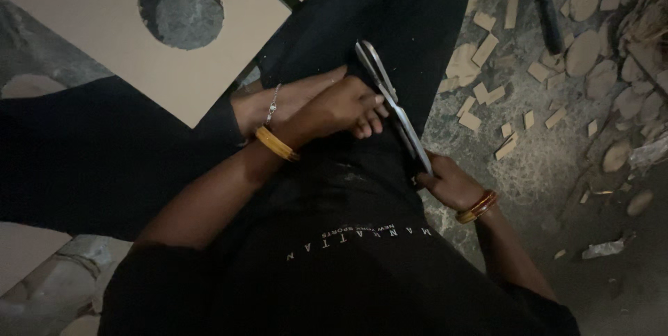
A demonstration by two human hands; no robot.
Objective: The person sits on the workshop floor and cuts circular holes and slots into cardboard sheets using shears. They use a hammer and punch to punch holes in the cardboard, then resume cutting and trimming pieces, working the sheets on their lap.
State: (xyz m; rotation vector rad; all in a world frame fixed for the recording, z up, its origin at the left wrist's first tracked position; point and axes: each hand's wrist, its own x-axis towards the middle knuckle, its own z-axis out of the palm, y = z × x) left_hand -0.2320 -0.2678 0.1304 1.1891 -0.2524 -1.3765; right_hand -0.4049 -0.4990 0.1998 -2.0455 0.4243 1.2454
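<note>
Scissors, large and metal, lie slanted across the person's dark-clothed lap, blades pointing away from the body. Right hand is closed round the handle end at the near side; its grip is clamped on the scissors. Left hand rests on the lap with fingertips just beside the blades; whether it holds anything cannot be told. Cardboard sheet with a round cut-out lies on the floor to the left. Cardboard offcuts are scattered over the floor to the right.
</note>
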